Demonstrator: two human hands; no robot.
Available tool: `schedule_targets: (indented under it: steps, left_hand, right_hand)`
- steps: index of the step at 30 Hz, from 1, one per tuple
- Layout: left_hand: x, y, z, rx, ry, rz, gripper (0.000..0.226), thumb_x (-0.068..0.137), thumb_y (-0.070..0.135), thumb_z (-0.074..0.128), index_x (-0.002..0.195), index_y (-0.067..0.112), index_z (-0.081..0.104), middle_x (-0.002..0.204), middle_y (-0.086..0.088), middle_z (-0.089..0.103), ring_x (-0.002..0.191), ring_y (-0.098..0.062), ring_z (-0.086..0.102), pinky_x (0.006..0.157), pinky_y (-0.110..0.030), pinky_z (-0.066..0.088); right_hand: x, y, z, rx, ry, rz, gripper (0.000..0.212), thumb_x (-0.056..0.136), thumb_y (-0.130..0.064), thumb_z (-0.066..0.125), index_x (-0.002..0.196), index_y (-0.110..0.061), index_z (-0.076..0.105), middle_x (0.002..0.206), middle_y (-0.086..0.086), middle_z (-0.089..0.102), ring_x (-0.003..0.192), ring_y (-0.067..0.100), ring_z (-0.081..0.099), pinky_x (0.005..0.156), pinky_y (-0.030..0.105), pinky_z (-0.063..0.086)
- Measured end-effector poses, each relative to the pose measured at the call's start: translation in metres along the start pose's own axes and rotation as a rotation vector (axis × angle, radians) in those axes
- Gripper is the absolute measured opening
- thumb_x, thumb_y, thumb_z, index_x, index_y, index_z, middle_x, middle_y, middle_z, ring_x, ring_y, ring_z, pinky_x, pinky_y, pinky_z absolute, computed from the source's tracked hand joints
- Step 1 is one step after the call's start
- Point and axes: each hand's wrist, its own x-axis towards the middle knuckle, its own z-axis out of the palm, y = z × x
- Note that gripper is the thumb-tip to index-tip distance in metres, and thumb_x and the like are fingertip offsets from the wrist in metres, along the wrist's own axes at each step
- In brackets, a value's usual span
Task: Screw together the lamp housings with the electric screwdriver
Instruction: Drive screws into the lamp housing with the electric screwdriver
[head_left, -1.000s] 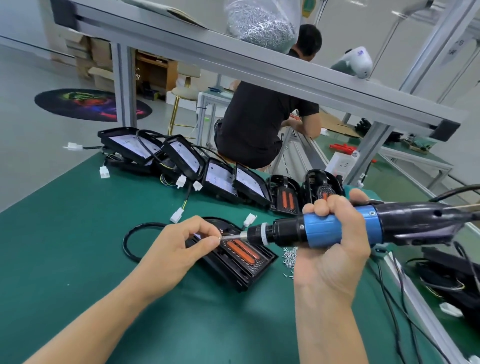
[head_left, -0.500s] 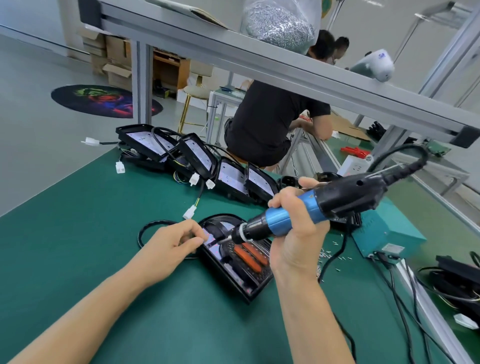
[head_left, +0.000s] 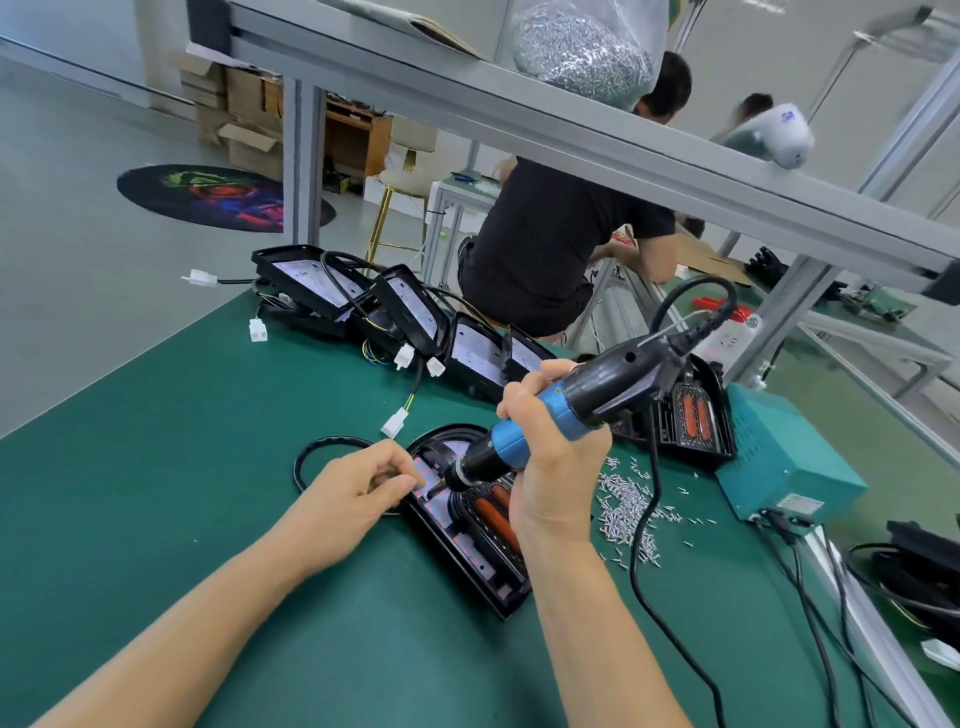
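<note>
A black lamp housing (head_left: 467, 551) with orange strips lies on the green mat (head_left: 182, 467) in front of me. My right hand (head_left: 550, 467) grips the blue and black electric screwdriver (head_left: 566, 400), tilted steeply with its tip down on the housing's upper left part. My left hand (head_left: 358, 499) sits at the housing's left edge, fingertips pinched together right beside the bit; whatever they pinch is too small to see. A pile of loose silver screws (head_left: 628, 509) lies just right of the housing.
Several more black housings (head_left: 415, 317) with wires and white connectors line the mat's far edge; another housing (head_left: 691, 415) stands behind the screwdriver. A teal power box (head_left: 784, 462) sits at right with cables (head_left: 810, 597). A metal frame beam (head_left: 571, 135) crosses overhead. A person sits beyond.
The screwdriver has swung from nearly level to steeply tilted and come down onto the housing's upper left. My left hand moved slightly toward the housing, staying by the bit.
</note>
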Motion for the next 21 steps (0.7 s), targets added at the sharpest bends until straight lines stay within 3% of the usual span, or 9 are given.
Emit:
schedule_targets:
  steps: [11,16,19,21]
  left_hand:
    - [0.003,0.001,0.001,0.031,0.011,-0.026,0.012,0.093,0.012,0.056,0.084,0.018,0.062,0.088,0.006,0.071,0.082,-0.006,0.064,0.084,-0.028,0.051]
    - [0.004,0.005,0.001,0.122,0.022,-0.013,0.014,0.091,0.014,0.059,0.08,0.023,0.061,0.081,0.01,0.07,0.078,-0.008,0.062,0.084,-0.034,0.051]
    - [0.005,0.011,0.002,0.222,0.024,0.013,0.016,0.09,0.014,0.06,0.078,0.024,0.06,0.076,0.007,0.068,0.075,-0.018,0.061,0.08,-0.039,0.05]
    - [0.008,0.015,0.003,0.317,0.027,0.027,0.016,0.09,0.016,0.059,0.077,0.025,0.059,0.072,0.003,0.067,0.071,-0.022,0.058,0.076,-0.04,0.048]
  right_hand:
    - [-0.004,-0.005,0.003,-0.02,-0.008,-0.009,0.025,0.07,0.001,0.066,0.076,-0.022,0.058,0.068,-0.002,0.052,0.065,0.018,0.046,0.067,0.026,0.045]
    - [-0.006,-0.016,-0.004,0.048,0.116,-0.039,0.033,0.069,0.001,0.065,0.095,-0.018,0.058,0.067,0.003,0.054,0.067,0.018,0.052,0.072,0.026,0.048]
    - [-0.01,-0.031,-0.022,0.113,0.23,-0.095,0.035,0.07,0.002,0.062,0.099,-0.016,0.055,0.066,0.002,0.054,0.065,0.019,0.052,0.07,0.032,0.048]
    - [-0.016,-0.044,-0.039,0.163,0.306,-0.137,0.034,0.072,0.001,0.06,0.101,-0.015,0.052,0.064,-0.003,0.054,0.061,0.015,0.053,0.065,0.026,0.049]
